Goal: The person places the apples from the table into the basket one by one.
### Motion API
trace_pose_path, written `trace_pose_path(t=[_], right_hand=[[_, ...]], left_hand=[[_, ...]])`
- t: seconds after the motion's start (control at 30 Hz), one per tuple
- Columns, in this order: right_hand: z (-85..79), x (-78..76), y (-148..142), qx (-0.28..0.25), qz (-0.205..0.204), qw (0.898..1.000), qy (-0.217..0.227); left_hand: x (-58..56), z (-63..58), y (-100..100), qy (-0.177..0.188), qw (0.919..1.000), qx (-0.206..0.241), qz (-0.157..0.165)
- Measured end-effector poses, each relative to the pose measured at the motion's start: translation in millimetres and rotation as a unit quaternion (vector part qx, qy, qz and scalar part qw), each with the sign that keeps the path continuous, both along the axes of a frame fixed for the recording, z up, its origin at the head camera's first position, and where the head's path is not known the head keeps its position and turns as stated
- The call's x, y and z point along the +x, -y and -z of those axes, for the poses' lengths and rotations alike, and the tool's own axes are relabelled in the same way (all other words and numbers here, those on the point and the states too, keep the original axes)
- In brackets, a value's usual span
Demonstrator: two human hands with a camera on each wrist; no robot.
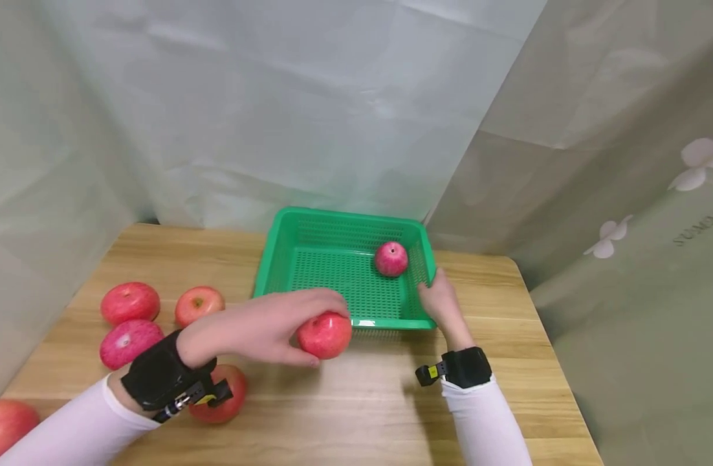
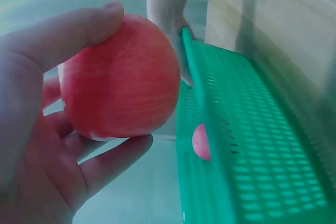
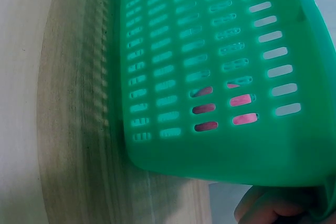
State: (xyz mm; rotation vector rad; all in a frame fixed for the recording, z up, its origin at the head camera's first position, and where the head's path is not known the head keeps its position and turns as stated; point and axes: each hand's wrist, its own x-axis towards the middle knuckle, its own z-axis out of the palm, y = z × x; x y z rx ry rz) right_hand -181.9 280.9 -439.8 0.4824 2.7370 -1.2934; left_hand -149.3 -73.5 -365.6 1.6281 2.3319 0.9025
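Observation:
My left hand (image 1: 269, 327) grips a red apple (image 1: 326, 338) just in front of the near rim of a green plastic basket (image 1: 385, 323). In the left wrist view, thumb and fingers wrap round this apple (image 2: 121, 82), which hangs beside the basket's slotted wall (image 2: 262, 145). At the basket's right side, my right hand (image 1: 444, 301) holds the rim; its curled fingers (image 3: 270, 205) show under the rim in the right wrist view. Inside the basket, toward the right, lies one pinkish-red apple (image 1: 391, 260), partly visible through the slots.
Several more apples lie on the wooden table (image 1: 508, 336) to the left, among them a red one (image 1: 129, 303), a pink one (image 1: 129, 343) and one partly under my left wrist (image 1: 231, 395). A pale curtain (image 1: 310, 110) hangs close behind the basket.

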Motion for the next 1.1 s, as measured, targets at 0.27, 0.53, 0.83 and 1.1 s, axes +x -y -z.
trace_pose_path(t=[0.27, 0.53, 0.83, 1.1], right_hand=[[-1.5, -1.9, -0.9, 0.007, 0.001, 1.0, -0.003], [1.0, -3.2, -0.9, -0.005, -0.001, 1.0, -0.006], [-2.5, -1.4, -2.3, 0.0, 0.001, 1.0, -0.003], [-2.3, -2.5, 0.2, 0.009, -0.002, 1.0, -0.018]], left_hand=[[-26.3, -12.4, -35.3, 0.015, 0.9997, -0.009, -0.017], [-57.1, -6.3, -67.3, 0.052, 0.9954, -0.031, -0.073], [-79.3, 0.1, -96.3, 0.05, 0.9928, -0.067, -0.086], [-90.1, 11.8, -113.7, 0.037, 0.9895, -0.11, -0.086]])
